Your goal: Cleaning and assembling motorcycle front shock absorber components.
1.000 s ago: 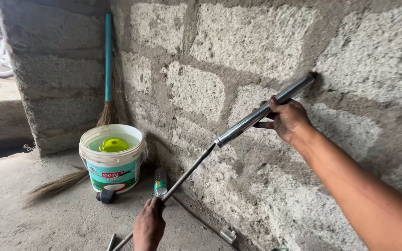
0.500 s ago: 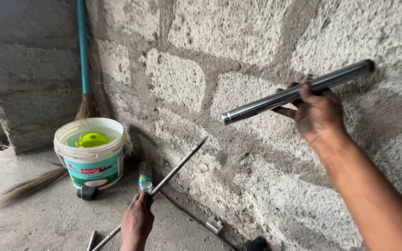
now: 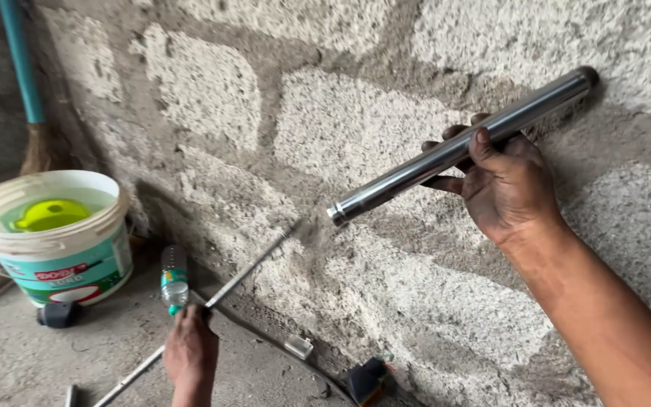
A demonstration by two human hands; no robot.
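The shiny metal tube (image 3: 461, 147) is held aslant against the rough block wall (image 3: 356, 120), the right hand (image 3: 510, 185) wrapped around its upper half, its far end touching the wall and its open end pointing down-left. Lower down, the left hand (image 3: 190, 350) grips a thin metal rod (image 3: 246, 271) that runs from the floor (image 3: 32, 362) up towards the wall, its tip well apart from the tube's open end. At the wall's foot a small plastic bottle (image 3: 174, 279) stands just beside that hand, with a white bucket (image 3: 54, 241) of water holding a yellow-green scoop (image 3: 50, 213) and a teal-handled broom (image 3: 24, 90) further left.
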